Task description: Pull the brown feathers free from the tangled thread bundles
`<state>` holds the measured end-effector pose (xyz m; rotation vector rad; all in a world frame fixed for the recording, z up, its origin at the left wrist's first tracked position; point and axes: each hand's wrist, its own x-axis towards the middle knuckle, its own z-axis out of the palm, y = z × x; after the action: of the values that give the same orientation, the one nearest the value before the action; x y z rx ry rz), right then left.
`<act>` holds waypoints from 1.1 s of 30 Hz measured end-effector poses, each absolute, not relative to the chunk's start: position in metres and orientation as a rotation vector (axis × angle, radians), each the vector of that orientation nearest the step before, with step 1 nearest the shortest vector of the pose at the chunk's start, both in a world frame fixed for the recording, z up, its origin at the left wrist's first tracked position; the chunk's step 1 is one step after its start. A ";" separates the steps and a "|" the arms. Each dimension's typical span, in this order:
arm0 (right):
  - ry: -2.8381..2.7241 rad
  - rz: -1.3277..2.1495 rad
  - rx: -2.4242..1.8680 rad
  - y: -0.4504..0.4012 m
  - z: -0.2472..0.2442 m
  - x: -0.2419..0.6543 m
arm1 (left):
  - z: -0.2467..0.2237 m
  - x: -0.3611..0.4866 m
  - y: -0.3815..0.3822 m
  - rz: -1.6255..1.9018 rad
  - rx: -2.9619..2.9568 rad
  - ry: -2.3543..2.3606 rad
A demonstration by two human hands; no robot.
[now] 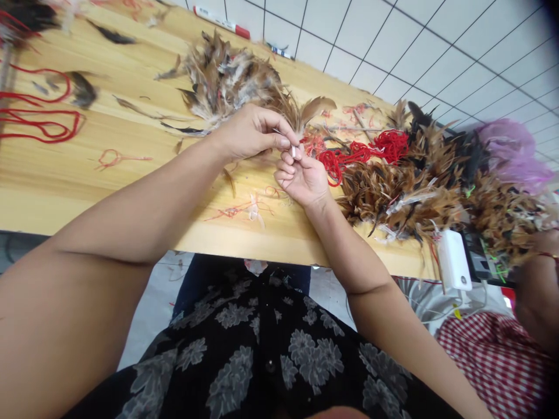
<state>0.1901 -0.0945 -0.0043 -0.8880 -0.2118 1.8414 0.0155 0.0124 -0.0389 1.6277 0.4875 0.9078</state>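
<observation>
Both hands meet over the wooden table, fingertips close together. My left hand (257, 135) pinches thumb and fingers at the base of a small bunch of brown feathers (312, 112), whose tips fan out beyond the fingers. My right hand (305, 177), palm turned up, closes its thumb and forefinger on the same base, where a short white end shows between the fingertips. How many feathers are in the grip is hidden. Just behind the left hand lies a large heap of brown and grey feathers (233, 81). Tangled red cord (362, 154) sits right of my right hand.
Bundled brown feathers (402, 189) cover the table's right side, near a pink plastic bag (513, 151). A white power bank (455, 259) is at the front edge. Red cord loops (39, 125) lie left; a marker (221, 22) lies behind. A co-worker's arm (541, 285) shows at right.
</observation>
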 end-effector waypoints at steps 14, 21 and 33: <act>-0.197 1.803 -0.941 -0.096 0.000 0.188 | -0.025 0.022 -0.005 0.964 1.622 0.621; -0.254 1.794 -0.933 -0.095 -0.005 0.188 | -0.028 0.019 0.000 0.956 1.586 0.584; -0.263 1.805 -0.931 -0.096 -0.004 0.188 | -0.031 0.019 0.001 0.879 1.623 0.603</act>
<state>0.1878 -0.0962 -0.0041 -0.9311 -0.2632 1.8054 0.0187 0.0013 -0.0311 1.6227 0.6031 0.8790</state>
